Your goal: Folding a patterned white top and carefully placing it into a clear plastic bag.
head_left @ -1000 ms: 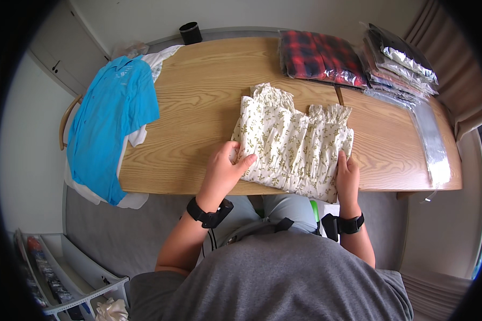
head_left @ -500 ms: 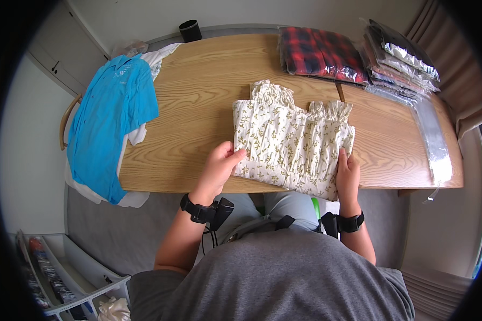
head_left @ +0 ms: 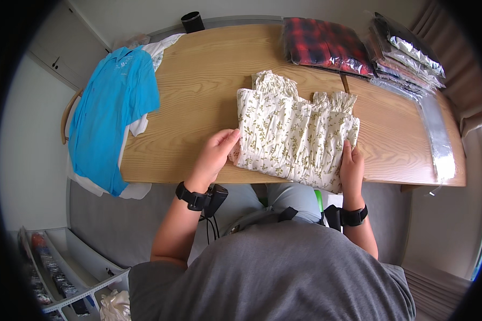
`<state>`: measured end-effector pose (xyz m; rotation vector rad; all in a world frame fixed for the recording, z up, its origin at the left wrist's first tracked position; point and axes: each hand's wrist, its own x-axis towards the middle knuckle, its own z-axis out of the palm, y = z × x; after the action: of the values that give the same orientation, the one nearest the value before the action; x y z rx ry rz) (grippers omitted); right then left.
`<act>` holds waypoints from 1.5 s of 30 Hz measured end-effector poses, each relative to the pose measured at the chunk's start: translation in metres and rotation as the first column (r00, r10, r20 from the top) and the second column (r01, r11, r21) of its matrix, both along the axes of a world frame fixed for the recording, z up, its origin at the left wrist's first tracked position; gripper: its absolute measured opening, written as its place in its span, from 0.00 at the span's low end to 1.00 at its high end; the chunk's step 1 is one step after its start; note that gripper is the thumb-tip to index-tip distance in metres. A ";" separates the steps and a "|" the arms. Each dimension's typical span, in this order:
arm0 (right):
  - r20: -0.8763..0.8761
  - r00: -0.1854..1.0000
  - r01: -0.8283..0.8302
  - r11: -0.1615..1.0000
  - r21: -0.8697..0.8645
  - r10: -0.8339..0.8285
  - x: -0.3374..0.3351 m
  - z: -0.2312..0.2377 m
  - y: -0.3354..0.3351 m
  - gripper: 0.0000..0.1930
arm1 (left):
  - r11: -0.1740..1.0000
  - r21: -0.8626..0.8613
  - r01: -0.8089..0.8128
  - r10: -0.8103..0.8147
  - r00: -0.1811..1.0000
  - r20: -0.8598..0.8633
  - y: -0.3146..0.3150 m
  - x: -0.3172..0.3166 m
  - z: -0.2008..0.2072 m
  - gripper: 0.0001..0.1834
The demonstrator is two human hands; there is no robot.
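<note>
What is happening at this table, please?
A person holds a folded white leaf-print garment at the near edge of the table: the right hand grips its right side, the left hand is at its left edge. A blue shirt lies on the left with white fabric beneath. At the far right, a plastic-wrapped checked bundle sits beside a stack of bagged items.

Head-worn fisheye view, tilted steeply downward, facing twelve o'clock
The grey fabric T-shirt (head_left: pixel 273 273) fills six o'clock, closest of all; the bare left hand (head_left: pixel 211 158) toward nine and bare right hand (head_left: pixel 352 171) toward three sit farther off, and the light-brown wood-grain table (head_left: pixel 198 96) spreads beyond them to twelve.
</note>
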<state>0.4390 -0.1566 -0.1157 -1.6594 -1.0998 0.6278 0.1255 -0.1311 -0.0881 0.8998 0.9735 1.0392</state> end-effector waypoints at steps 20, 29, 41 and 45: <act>0.843 0.302 -0.791 0.611 -0.040 0.445 -0.129 0.070 0.022 0.20 | 0.937 0.350 0.024 0.146 0.879 -0.453 -0.045 -0.014 -0.028 0.11; 0.866 -0.013 -0.859 0.438 -0.266 0.500 -0.171 0.077 0.040 0.11 | 0.893 0.412 0.178 0.129 0.777 -0.616 -0.039 -0.046 -0.016 0.12; 0.851 0.015 -0.871 0.424 -0.246 0.525 -0.179 0.074 0.044 0.10 | 0.895 0.188 0.406 -0.333 0.885 -0.326 -0.029 -0.052 -0.028 0.21; 0.872 0.001 -0.864 0.439 -0.245 0.489 -0.180 0.063 0.048 0.08 | 0.901 0.139 0.410 -0.305 0.829 -0.469 -0.029 -0.048 -0.023 0.26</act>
<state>0.2589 -0.1087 -0.0531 -0.8228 -2.7964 -0.0115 0.0772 -0.1600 -0.1114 1.5005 1.0043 0.6398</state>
